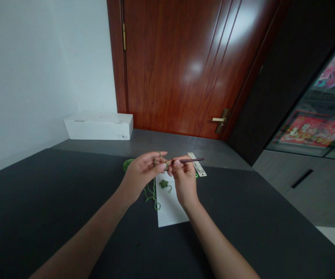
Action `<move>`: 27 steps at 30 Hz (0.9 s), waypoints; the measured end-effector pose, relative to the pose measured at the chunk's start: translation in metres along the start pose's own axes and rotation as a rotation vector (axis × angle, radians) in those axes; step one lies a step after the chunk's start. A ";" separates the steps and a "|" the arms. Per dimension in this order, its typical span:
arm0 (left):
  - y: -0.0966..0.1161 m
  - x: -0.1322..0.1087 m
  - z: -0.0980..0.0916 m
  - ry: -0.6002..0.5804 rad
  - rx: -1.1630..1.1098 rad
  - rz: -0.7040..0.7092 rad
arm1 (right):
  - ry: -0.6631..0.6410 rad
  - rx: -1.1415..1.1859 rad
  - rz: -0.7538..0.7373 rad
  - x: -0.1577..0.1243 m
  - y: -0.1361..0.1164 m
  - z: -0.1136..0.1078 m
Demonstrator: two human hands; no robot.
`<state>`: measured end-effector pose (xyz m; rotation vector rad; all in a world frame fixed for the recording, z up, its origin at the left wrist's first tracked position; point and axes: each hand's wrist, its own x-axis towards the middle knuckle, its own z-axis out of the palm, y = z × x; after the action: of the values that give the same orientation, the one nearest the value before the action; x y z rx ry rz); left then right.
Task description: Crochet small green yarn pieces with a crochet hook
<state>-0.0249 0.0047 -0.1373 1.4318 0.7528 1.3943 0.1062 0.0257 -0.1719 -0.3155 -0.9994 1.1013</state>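
Note:
Green yarn (155,161) loops around the fingers of my left hand (142,170), which pinches a small bit of green work. My right hand (185,176) grips a dark crochet hook (192,160), its handle pointing right and its tip at the yarn between both hands. A small green crocheted piece (163,184) with a curled tail lies on a white sheet of paper (171,209) below them. Behind my left hand a green yarn ball (127,165) shows in part, and loose strands hang or lie left of the paper.
A white card (200,169) lies behind my right hand, a small bright green item (196,175) beside it. At the dark table's (77,193) back left stands a long white box (99,127). Beyond are a wooden door (170,77) and, at right, a glass-fronted cabinet (309,124).

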 end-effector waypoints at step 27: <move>-0.013 0.007 -0.007 -0.085 -0.331 -0.222 | -0.036 0.110 0.095 -0.003 0.001 0.001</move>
<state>-0.0278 0.0168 -0.1479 1.1071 0.5756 1.2134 0.1039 0.0236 -0.1736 -0.2572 -0.9595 1.2468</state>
